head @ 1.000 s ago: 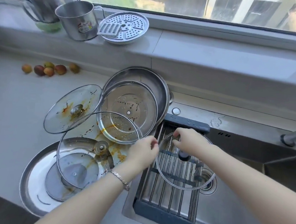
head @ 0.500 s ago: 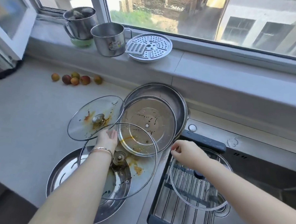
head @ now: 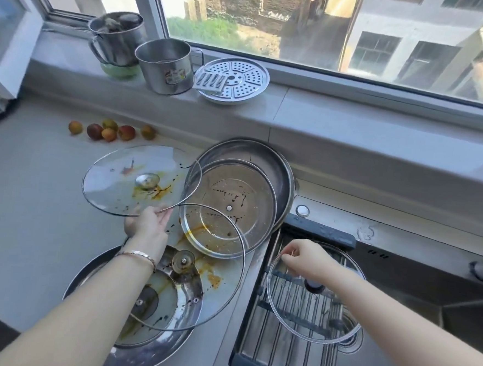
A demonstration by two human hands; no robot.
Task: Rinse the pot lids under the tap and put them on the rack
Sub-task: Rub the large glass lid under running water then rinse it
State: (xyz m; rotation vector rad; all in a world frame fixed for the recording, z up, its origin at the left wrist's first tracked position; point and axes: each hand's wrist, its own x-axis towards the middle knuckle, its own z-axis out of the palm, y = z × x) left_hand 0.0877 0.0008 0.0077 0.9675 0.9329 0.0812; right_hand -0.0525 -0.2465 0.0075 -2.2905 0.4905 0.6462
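The left hand (head: 145,227) had raised the stained lid (head: 132,181), gripping its rim. The right hand (head: 306,259) pinched the clean lid (head: 296,326).

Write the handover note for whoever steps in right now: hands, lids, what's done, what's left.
Left hand grips the near rim of a stained glass lid, held above the counter.
Right hand pinches the rim of a clean-looking glass lid lying on the rack over the sink.
Done: one lid on the rack.
Left: rinse the held lid and the other stained lids stacked on the counter, then rack them.
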